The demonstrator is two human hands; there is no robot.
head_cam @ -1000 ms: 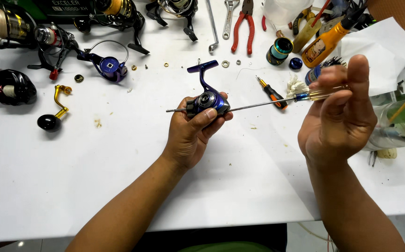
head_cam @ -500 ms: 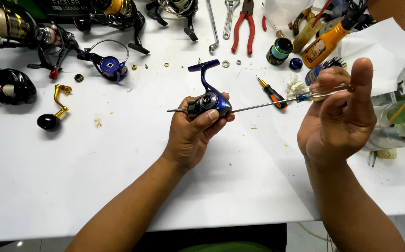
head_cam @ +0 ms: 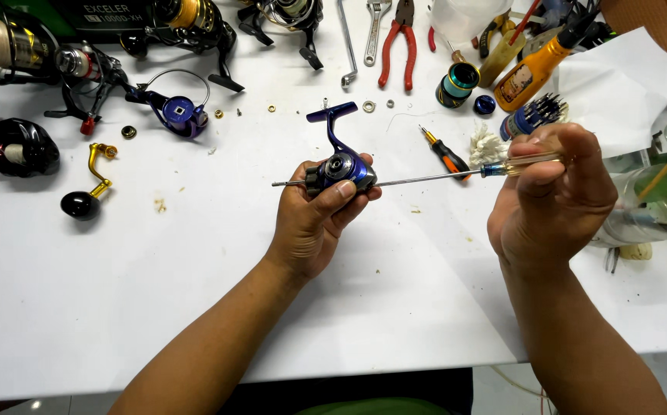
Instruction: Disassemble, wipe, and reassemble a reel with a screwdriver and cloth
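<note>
My left hand point(head_cam: 314, 219) grips a blue spinning reel body point(head_cam: 341, 165) above the white table, its foot pointing away from me. A long thin screwdriver point(head_cam: 425, 177) runs sideways through the reel body, and its metal tip sticks out on the left. My right hand point(head_cam: 552, 204) is closed around the screwdriver's clear yellowish handle, fingers curled over it.
On the white table point(head_cam: 195, 307) lie a small orange screwdriver point(head_cam: 445, 154), red pliers point(head_cam: 399, 38), a wrench point(head_cam: 349, 42), a gold reel handle with black knob point(head_cam: 87, 184), several reels at the back left point(head_cam: 64, 54), an orange bottle point(head_cam: 533, 69), small washers and white paper point(head_cam: 618, 84).
My right hand's fingers have curled down from upright and closed over the screwdriver handle. The left hand with the reel body has stayed in place.
</note>
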